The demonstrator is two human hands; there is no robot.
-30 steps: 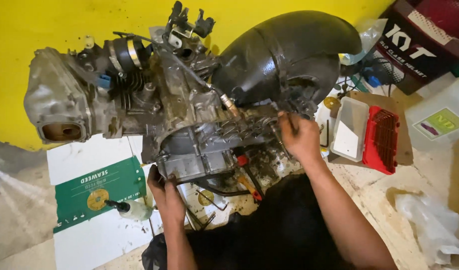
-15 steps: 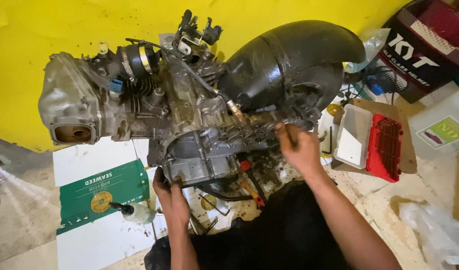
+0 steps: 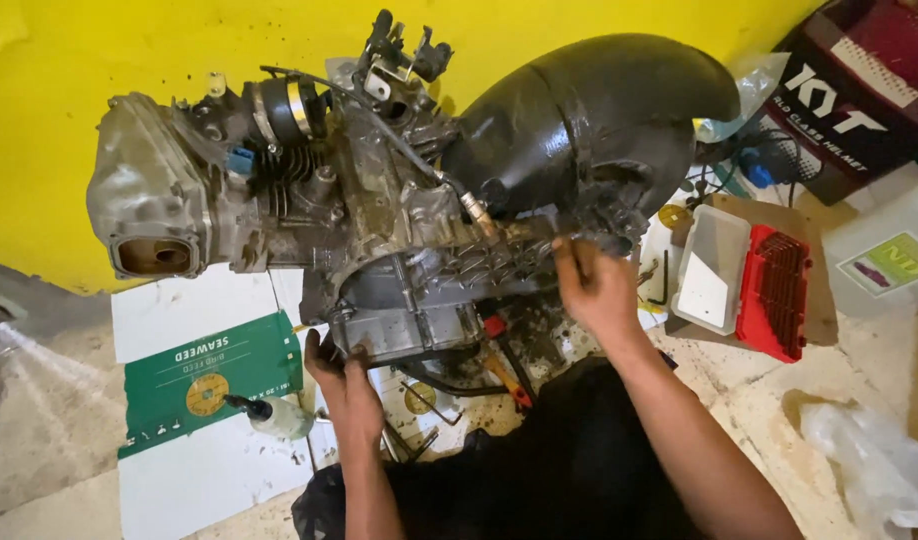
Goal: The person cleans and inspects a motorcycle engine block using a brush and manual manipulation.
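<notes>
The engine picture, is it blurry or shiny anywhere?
Head view: the engine looks sharp and evenly lit; the black cover shows soft glare; the right hand is slightly blurred; the left hand sits in shade beneath.

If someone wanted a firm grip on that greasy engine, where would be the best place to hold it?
Probably as the hands do: the left hand under the rounded lower casing of the engine, the right hand on the metal edge beside the black cover. Both come from the near side, where edges give purchase.
</notes>
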